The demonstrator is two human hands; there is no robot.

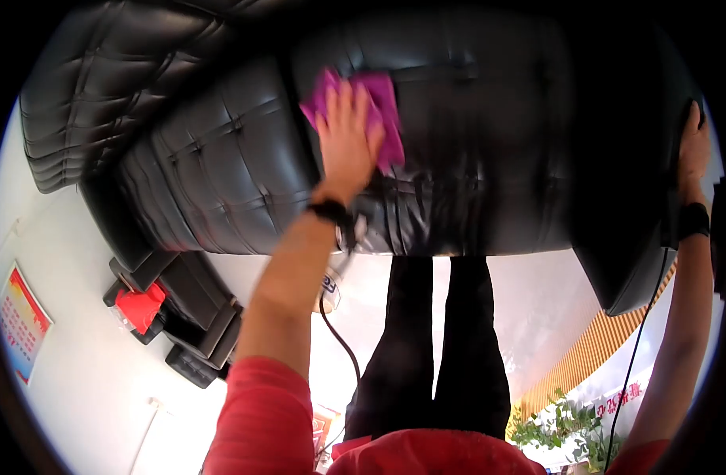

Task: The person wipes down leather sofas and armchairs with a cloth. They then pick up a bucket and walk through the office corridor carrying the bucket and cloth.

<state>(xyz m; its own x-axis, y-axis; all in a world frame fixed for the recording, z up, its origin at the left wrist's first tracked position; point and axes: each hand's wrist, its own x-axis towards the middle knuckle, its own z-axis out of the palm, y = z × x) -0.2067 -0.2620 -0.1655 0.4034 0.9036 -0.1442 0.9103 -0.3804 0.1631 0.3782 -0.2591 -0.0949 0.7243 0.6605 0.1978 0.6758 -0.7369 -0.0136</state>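
My left hand (348, 142) lies flat on a purple cloth (386, 103), its fingers stretched out and slightly apart. The cloth is spread and creased beneath it, on the tufted seat of a black leather sofa (473, 142), near a seam. At the far right, my right hand (694, 150) rests against the sofa's dark armrest (616, 158). Its fingers point up and are partly hidden in shadow, with nothing visible in them. Both wrists wear a black band with a cable running down from it.
The tufted backrest (102, 71) rises at the upper left. Another dark sofa (193, 293) with a red item (141, 306) stands by the white wall at left. A wall poster (22, 324) hangs beyond. Green plants (561, 423) are at the lower right.
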